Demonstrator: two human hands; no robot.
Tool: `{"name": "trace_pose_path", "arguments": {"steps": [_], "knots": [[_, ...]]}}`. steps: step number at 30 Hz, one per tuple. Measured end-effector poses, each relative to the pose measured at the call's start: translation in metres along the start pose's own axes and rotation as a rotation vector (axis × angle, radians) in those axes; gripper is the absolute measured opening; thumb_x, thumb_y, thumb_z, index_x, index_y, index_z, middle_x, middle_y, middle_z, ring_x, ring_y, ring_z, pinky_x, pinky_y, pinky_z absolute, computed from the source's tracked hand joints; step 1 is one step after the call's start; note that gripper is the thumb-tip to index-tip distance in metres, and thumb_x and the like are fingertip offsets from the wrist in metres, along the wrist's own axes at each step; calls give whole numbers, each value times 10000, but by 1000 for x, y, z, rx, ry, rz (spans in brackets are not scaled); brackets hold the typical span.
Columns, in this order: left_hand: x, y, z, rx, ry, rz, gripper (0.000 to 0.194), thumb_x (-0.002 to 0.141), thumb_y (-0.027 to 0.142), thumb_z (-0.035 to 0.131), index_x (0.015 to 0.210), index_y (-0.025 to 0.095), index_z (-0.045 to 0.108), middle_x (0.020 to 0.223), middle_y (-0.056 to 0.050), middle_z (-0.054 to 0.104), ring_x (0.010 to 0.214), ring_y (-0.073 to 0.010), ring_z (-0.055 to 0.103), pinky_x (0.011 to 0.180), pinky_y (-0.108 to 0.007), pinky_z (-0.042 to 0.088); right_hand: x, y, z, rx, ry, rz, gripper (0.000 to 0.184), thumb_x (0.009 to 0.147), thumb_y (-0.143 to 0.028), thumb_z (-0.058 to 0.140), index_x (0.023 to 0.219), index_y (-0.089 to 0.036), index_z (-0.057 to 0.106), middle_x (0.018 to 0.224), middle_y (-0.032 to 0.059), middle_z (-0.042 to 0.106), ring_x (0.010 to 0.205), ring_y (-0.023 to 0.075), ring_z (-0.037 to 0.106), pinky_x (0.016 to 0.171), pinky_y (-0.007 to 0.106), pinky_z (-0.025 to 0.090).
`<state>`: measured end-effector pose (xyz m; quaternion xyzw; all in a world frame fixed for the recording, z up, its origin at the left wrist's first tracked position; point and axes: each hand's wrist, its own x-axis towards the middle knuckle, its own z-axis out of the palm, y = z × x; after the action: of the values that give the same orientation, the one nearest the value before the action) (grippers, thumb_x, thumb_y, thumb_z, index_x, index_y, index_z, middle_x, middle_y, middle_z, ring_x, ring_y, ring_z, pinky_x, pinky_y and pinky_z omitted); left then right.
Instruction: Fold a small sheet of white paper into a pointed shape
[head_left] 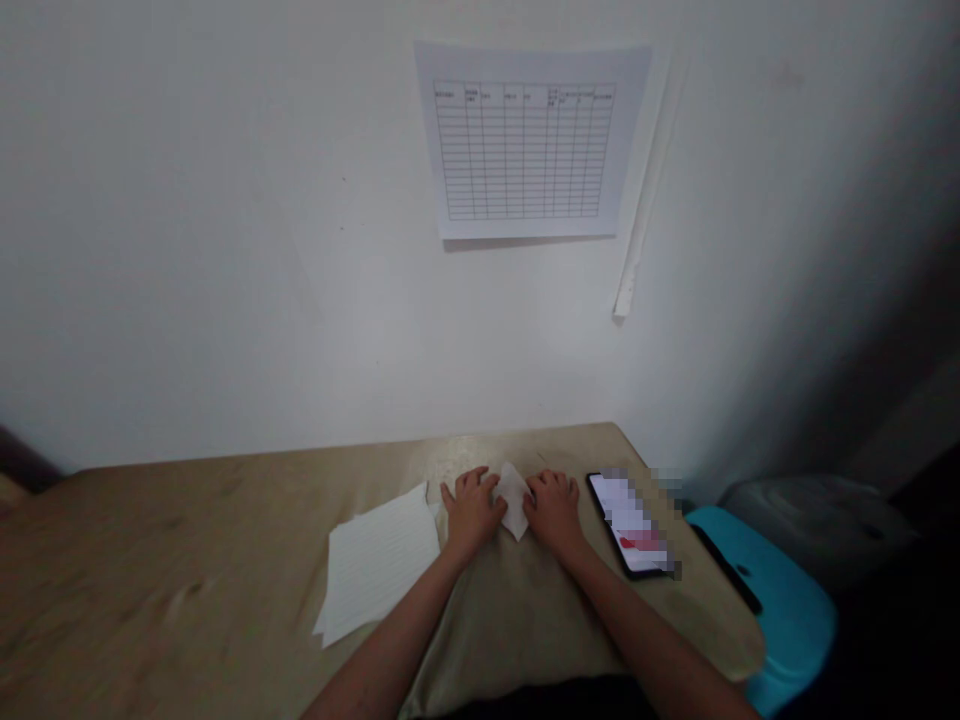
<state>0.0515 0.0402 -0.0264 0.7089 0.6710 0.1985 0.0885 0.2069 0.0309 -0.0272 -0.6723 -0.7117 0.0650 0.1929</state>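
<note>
A diamond-shaped paper (515, 505) is touched by the left hand (472, 510) and right hand (555, 510), between lined sheets (381, 565) and a phone (630, 528).

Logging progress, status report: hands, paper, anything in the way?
Left hand and right hand at opposite edges of the small white paper. It lies diamond-shaped on table. Lined sheets left, phone right, both clear of it.
</note>
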Motion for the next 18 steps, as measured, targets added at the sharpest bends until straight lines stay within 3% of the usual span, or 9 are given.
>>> {"name": "trace_pose_path", "arguments": {"steps": [7,13,18], "knots": [[-2,0,-2,0,-23,11,431,846,296,561,1270,306,639,1473,-57,535,1384,-297,402,1183,-699,85,1,5,-3,28,-3,-33,253,896,-254,549,1102,-252,695,1188,92,641,1198,281,469,1098,492,209],[-3,-2,-5,18,-60,24,391,872,300,552,1246,324,663,1487,-47,522,1404,-294,382,1188,-681,81,-1,16,-4,108,-13,-122,233,867,-266,574,1055,-272,712,1183,54,648,1188,261,483,1143,519,132],[-2,-5,-7,13,-60,41,315,878,303,562,1156,313,709,1475,-44,537,1385,-292,406,1178,-678,105,-1,22,-11,141,-59,-180,319,837,-234,574,1128,-258,702,1197,60,640,1187,254,489,1137,471,179]]}}
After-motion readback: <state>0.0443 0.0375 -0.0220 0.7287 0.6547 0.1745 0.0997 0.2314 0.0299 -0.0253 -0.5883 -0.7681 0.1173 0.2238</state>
